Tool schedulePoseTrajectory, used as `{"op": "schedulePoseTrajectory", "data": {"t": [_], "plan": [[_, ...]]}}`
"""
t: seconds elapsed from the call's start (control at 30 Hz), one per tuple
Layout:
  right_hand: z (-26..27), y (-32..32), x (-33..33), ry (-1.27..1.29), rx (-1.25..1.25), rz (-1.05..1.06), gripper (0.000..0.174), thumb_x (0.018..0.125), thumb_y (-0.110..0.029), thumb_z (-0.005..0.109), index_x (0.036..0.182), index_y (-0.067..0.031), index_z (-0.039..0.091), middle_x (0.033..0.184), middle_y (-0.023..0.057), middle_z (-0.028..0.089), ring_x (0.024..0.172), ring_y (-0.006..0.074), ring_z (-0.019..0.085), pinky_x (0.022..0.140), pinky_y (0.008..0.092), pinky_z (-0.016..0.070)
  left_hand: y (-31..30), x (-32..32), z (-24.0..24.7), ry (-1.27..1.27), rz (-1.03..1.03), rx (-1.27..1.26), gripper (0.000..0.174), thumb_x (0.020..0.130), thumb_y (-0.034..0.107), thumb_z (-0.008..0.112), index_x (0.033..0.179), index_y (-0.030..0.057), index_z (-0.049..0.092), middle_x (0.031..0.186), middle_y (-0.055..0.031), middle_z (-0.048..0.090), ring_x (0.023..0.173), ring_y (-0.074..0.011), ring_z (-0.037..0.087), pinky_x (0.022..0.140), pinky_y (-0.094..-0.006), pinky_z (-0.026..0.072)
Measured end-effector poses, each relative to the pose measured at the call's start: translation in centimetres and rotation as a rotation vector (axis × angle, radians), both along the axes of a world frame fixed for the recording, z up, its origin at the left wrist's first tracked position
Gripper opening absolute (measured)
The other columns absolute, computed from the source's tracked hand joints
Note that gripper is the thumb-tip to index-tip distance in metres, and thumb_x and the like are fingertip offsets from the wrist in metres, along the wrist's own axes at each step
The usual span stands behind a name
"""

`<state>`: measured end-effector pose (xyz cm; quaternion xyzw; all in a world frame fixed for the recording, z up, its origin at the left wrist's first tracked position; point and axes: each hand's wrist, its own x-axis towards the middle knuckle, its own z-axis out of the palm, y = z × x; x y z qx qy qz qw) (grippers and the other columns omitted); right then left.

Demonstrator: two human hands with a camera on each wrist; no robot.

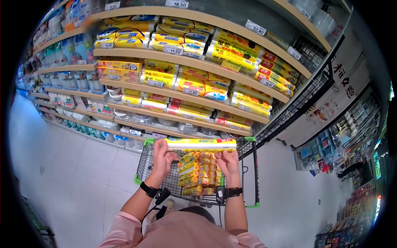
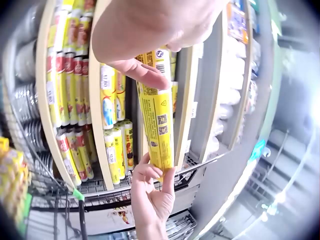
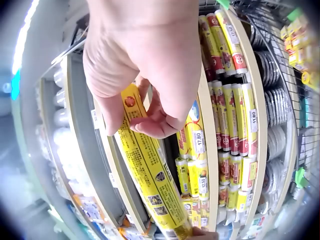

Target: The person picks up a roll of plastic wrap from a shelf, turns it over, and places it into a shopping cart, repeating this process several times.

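Note:
A long wrapped roll (image 1: 200, 144) in yellow and white packaging lies level across the front of me, over the shopping cart. My left hand (image 1: 163, 159) pinches its left end between thumb and fingers. At the other end my right hand (image 1: 227, 162) grips it in the same way. Small print, a barcode and square picture codes show on the yellow side of the roll (image 2: 159, 117) in the left wrist view. The thumb and curled fingers of my right hand (image 3: 142, 65) close round the roll (image 3: 150, 175) in the right wrist view.
The wire shopping cart (image 1: 142, 167) with green corners holds several stacked yellow packs (image 1: 198, 171). Beyond it stand shelves (image 1: 173, 89) with yellow rolls, boxes and price tags. Foil trays (image 1: 188, 128) fill a low shelf. Pale floor tiles (image 1: 89, 173) lie to the left.

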<state>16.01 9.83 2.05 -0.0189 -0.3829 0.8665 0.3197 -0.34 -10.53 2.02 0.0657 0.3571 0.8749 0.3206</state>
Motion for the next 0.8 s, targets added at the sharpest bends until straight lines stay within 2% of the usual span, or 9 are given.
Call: {"op": "schedulePoseTrajectory", "data": {"t": [0.07,0.17,0.2,0.33,0.43,0.47,0.57,0.67,0.8], "plan": [[1.5,-1.1,-1.2,-0.071,0.036,-0.032,0.046,0.085,0.008,0.066,0.123,-0.0049,0.046,0.112,0.0105,0.062,0.093,0.0149,0.059,0.075,0.0306,0.0496,-0.3,-0.6,-3.4,-0.193,-0.120,-0.058,0.041,0.097,0.049,0.053,0.108,0.0102,0.050,0.088,-0.0065,0.063,0.065,-0.0130,0.060,0.055,-0.0219,0.0494],[2.2,-2.4,-3.6,-0.255,0.437,-0.178,0.053,0.080,0.009,0.071,0.125,-0.0010,0.044,0.113,0.0122,0.062,0.100,0.0161,0.062,0.083,0.0295,0.0540,0.0,-0.2,-7.6,-0.584,-0.206,-0.146,0.043,0.095,0.056,0.053,0.099,0.0134,0.058,0.082,-0.0059,0.065,0.056,-0.0118,0.059,0.050,-0.0198,0.0476],[3.1,-3.3,-3.8,-0.258,0.472,-0.132,0.056,0.075,0.012,0.073,0.123,0.0028,0.045,0.110,0.0110,0.062,0.101,0.0172,0.064,0.089,0.0282,0.0537,-0.4,-0.2,-9.1,-0.587,-0.324,-0.194,0.047,0.091,0.062,0.054,0.103,0.0162,0.059,0.083,-0.0059,0.066,0.062,-0.0127,0.058,0.055,-0.0241,0.0473],[4.2,-5.9,-5.0,-0.275,0.615,-0.135,0.060,0.073,0.006,0.079,0.124,0.0040,0.048,0.108,0.0079,0.063,0.097,0.0131,0.064,0.084,0.0265,0.0537,-0.4,2.0,-9.7,-0.513,-0.300,-0.398,0.059,0.088,0.063,0.059,0.122,0.0141,0.052,0.096,-0.0068,0.057,0.077,-0.0162,0.051,0.070,-0.0311,0.0474],[4.2,-6.3,-4.7,-0.430,0.774,-0.149,0.060,0.071,0.001,0.083,0.122,0.0041,0.052,0.107,0.0075,0.064,0.095,0.0112,0.063,0.082,0.0251,0.0523,-0.5,2.7,-9.3,-0.095,-0.143,-0.513,0.057,0.088,0.053,0.062,0.127,0.0133,0.048,0.104,-0.0041,0.053,0.078,-0.0166,0.048,0.071,-0.0294,0.0461],[3.2,-5.9,-4.6,-0.529,0.819,-0.172,0.059,0.070,-0.002,0.085,0.120,0.0040,0.054,0.106,0.0073,0.065,0.095,0.0110,0.062,0.083,0.0248,0.0512,-0.4,2.3,-9.5,0.013,-0.173,-0.484,0.051,0.084,0.033,0.069,0.126,0.0111,0.050,0.112,-0.0051,0.052,0.086,-0.0176,0.051,0.075,-0.0332,0.0476],[2.7,-6.2,-4.7,-0.455,0.845,-0.175,0.060,0.071,-0.001,0.084,0.121,0.0041,0.053,0.107,0.0075,0.065,0.096,0.0124,0.063,0.084,0.0266,0.0516,0.2,3.9,-4.7,0.906,0.165,-0.614,0.050,0.078,0.018,0.074,0.122,0.0076,0.053,0.111,-0.0090,0.056,0.096,-0.0224,0.055,0.084,-0.0379,0.0467],[2.3,-6.5,-4.6,-0.421,0.819,-0.149,0.058,0.074,0.000,0.081,0.125,0.0036,0.052,0.110,0.0074,0.063,0.100,0.0125,0.060,0.086,0.0261,0.0502,1.7,4.2,-2.5,1.210,0.456,-0.620,0.050,0.073,0.009,0.075,0.118,0.0051,0.055,0.112,-0.0130,0.058,0.107,-0.0302,0.054,0.093,-0.0422,0.0424],[1.9,-5.3,-4.6,-0.258,0.537,-0.035,0.067,0.082,0.005,0.071,0.140,0.0025,0.039,0.123,0.0119,0.057,0.110,0.0162,0.058,0.093,0.0288,0.0490,3.2,3.3,-3.8,1.204,0.428,-0.659,0.048,0.073,0.010,0.074,0.117,0.0049,0.055,0.113,-0.0138,0.058,0.109,-0.0346,0.053,0.096,-0.0430,0.0389]]}}
